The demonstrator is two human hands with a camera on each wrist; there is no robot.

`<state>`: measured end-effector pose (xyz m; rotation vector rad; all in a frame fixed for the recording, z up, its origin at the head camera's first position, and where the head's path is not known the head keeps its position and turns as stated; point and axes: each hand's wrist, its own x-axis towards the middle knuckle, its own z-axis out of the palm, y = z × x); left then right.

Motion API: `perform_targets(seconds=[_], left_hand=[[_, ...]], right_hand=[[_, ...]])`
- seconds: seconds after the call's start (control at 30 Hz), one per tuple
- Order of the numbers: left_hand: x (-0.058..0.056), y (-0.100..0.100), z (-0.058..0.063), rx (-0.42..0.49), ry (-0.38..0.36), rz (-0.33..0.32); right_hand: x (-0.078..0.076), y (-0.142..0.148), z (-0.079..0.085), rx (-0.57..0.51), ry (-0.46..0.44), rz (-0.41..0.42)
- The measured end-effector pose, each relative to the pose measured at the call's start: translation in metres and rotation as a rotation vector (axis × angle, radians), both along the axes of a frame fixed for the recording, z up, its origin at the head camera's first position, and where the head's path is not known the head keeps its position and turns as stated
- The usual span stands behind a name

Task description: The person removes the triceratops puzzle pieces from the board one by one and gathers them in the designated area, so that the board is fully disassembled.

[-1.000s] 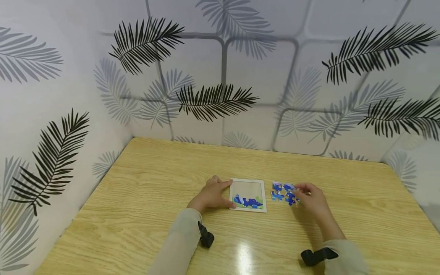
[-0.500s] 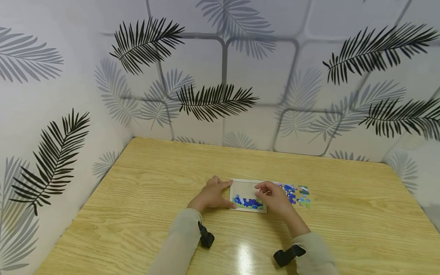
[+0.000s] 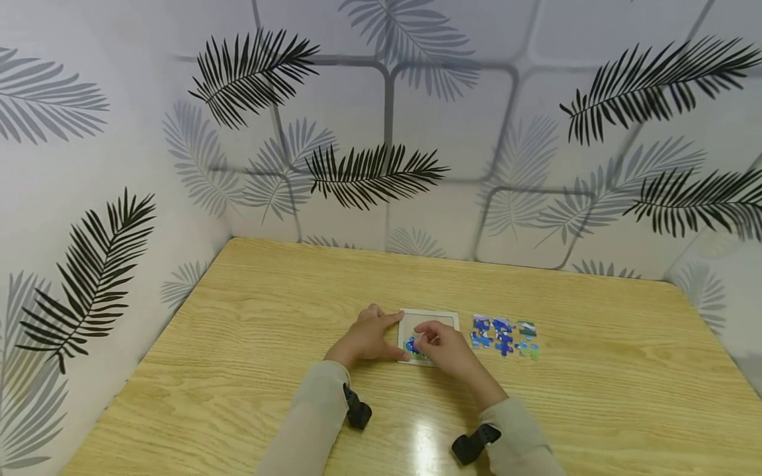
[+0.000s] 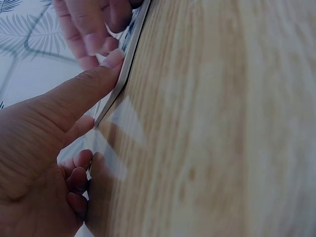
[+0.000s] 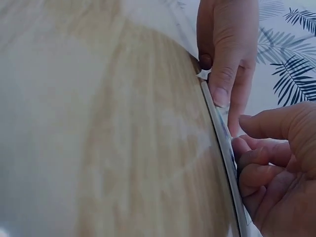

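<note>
A square puzzle tray with a pale rim (image 3: 459, 322) lies on the table; blue and green puzzle pieces (image 3: 411, 344) fill part of its near edge. My left hand (image 3: 367, 336) rests at the tray's left side, its thumb on the near-left corner and its index finger at the far-left corner. In the left wrist view the thumb (image 4: 113, 58) lies straight on the rim. My right hand (image 3: 446, 347) is over the tray with thumb and index finger bent in a pinch. The puzzle piece between them is almost wholly hidden by the fingers.
Several loose blue puzzle pieces (image 3: 493, 334) lie right of the tray, with a couple of green ones (image 3: 527, 348) beyond them. A wall with leaf patterns (image 3: 381, 178) stands behind the wooden table (image 3: 286, 291). Both wrists wear black cameras.
My right hand has left the loose pieces and moved left over the tray, uncovering the pieces on the right. The left hand and the tray have stayed in place.
</note>
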<state>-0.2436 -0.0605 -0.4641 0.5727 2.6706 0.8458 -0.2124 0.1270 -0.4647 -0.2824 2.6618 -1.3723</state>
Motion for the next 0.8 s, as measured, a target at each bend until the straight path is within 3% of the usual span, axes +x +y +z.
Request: perform_targets(seconds=[0.53,0.8], left_hand=[[-0.0001,0.0015,-0.0002,-0.001,-0.012,0.0],[-0.0011,0.0016,-0.0017,-0.004,-0.005,-0.002]], right_hand=[[-0.0014,0.0026,0.0003,0.011,-0.034,0.109],[-0.0027,-0.0011,-0.0013,0.066,-0.018,0.084]])
